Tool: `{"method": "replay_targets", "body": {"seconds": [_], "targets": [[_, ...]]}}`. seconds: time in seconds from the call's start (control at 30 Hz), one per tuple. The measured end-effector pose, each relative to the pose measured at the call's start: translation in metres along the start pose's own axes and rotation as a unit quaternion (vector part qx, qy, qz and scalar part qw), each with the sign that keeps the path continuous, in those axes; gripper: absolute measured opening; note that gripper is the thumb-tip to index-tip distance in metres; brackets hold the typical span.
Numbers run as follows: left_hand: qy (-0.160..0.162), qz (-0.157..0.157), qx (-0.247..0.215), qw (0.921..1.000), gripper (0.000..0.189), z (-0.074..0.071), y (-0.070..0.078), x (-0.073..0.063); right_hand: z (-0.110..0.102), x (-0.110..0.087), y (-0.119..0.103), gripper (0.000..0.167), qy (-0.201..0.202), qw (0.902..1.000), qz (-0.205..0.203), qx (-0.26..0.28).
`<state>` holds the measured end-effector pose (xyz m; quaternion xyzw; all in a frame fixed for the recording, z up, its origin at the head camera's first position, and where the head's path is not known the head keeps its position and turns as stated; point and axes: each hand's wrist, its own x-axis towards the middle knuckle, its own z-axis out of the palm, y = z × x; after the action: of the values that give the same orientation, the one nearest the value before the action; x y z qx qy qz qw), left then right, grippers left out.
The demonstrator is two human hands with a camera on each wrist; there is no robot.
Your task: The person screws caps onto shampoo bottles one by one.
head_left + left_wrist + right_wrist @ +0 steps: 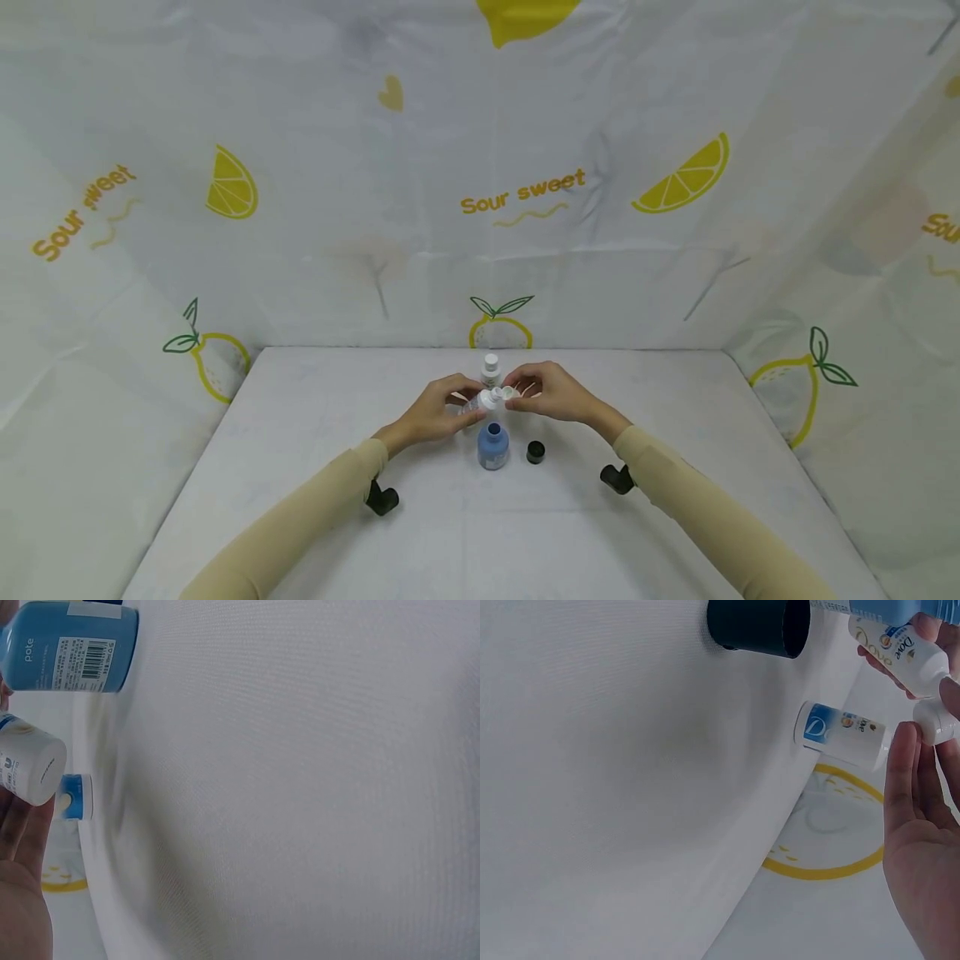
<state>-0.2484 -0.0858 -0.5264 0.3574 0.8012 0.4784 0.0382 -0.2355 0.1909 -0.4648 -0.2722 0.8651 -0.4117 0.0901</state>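
Observation:
My left hand (437, 408) grips a small white Dove bottle (480, 403), tilted with its neck toward the right. Between the fingertips of my right hand (555, 394) is a white cap (934, 721), pinched right beside that bottle's neck; whether the two touch I cannot tell. Just in front of the hands stands a blue bottle (492, 450), upright and uncapped, its dark mouth showing. The left wrist view catches its label and barcode side. Behind the hands a second white Dove bottle (844, 735) stands upright with its cap on.
A black cap (536, 452) sits on the white-covered table (420, 550), to the right of the blue bottle. Black wrist-worn devices show beneath the left sleeve (300, 517) and the right sleeve (705, 500). A lemon-patterned curtain (315, 208) rises behind the table.

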Motion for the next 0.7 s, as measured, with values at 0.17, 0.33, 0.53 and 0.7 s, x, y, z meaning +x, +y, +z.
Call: {"method": "replay_targets", "body": {"seconds": [0.17,0.33,0.53,0.7], "targets": [[0.002,0.009,0.004,1.0000,0.038,-0.0004,0.0002,-0.0008,-0.0002,0.0007,-0.0012,0.030,0.006,0.9999,-0.007,0.008],[0.002,0.014,0.005,0.9999,0.037,-0.0004,-0.0002,-0.0011,-0.0005,0.0013,-0.0018,0.031,0.015,0.9995,-0.013,0.023],[0.004,0.019,0.006,0.9998,0.037,0.0002,-0.0013,-0.0014,-0.0005,0.0019,-0.0027,0.029,0.025,0.9988,-0.021,0.037],[0.005,0.020,0.006,0.9998,0.037,0.0004,-0.0022,-0.0021,0.0003,0.0022,-0.0013,0.030,0.028,0.9983,-0.033,0.041]]}}
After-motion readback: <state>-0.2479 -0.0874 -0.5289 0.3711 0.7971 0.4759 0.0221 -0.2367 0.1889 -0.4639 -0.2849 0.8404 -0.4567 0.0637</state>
